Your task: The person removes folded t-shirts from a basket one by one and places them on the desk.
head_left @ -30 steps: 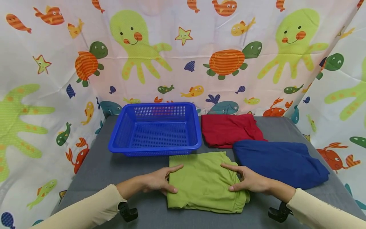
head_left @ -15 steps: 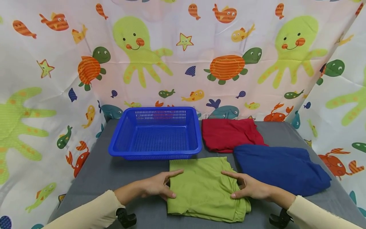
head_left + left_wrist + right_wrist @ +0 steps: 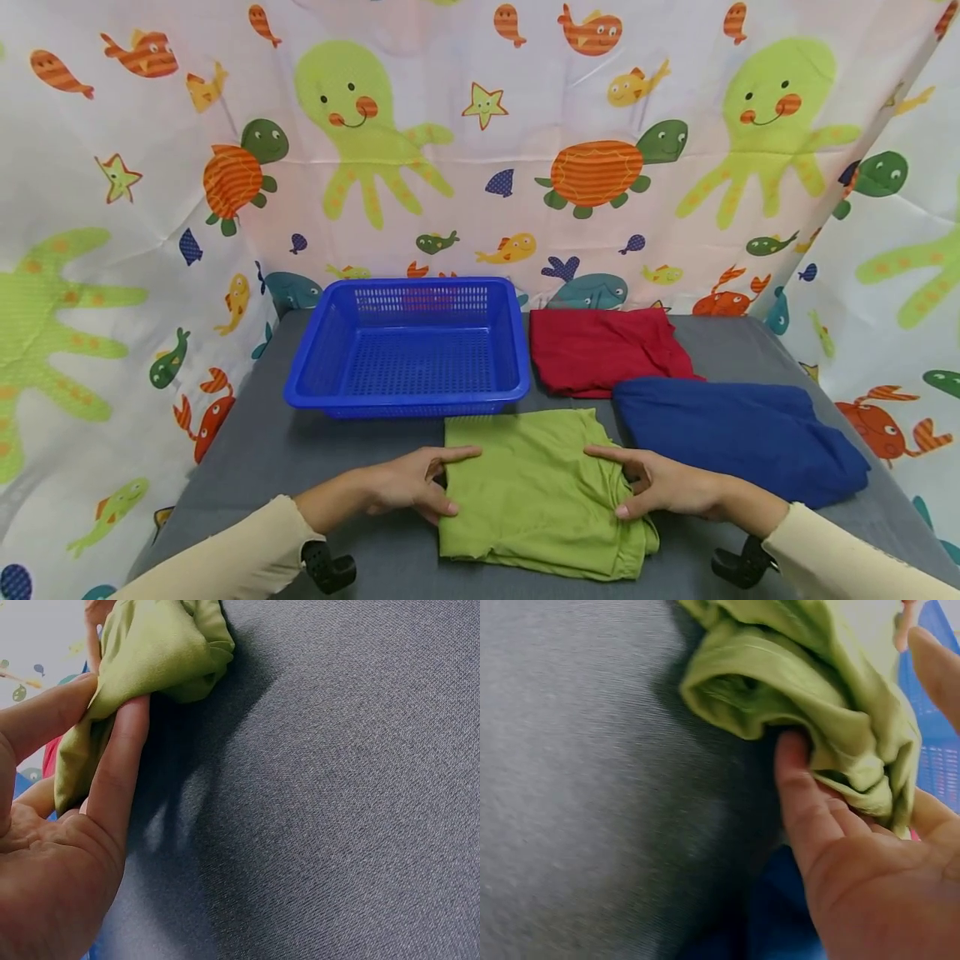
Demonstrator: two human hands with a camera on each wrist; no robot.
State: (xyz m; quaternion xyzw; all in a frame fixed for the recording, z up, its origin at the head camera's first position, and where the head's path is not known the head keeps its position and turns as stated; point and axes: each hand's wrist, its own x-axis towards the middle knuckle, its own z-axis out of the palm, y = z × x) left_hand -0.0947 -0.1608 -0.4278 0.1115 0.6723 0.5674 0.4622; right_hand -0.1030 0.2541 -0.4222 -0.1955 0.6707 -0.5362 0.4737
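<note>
A folded green garment (image 3: 536,496), probably a shirt, lies on the grey tabletop between my hands. My left hand (image 3: 408,482) pinches its left edge. The left wrist view shows the thumb (image 3: 71,701) against the cloth and a finger (image 3: 124,754) tucked beneath it. At the opposite edge, my right hand (image 3: 675,483) has fairly straight fingers (image 3: 799,780) under the loose folds. Its thumb (image 3: 939,671) stands slightly off the cloth in the right wrist view. Other fingertips are hidden under the garment.
Behind the garment stands a blue plastic basket (image 3: 408,400) with perforated sides. A folded red cloth (image 3: 607,354) lies to its right, with a folded blue cloth (image 3: 742,437) in front, near my right hand. A sea-animal curtain (image 3: 480,167) hangs around the table (image 3: 225,467).
The whole scene shifted down a little as the head tilted. Both thumbs slid slightly outward towards the garment's edges, the right one more. The garment keeps its place beside the basket.
</note>
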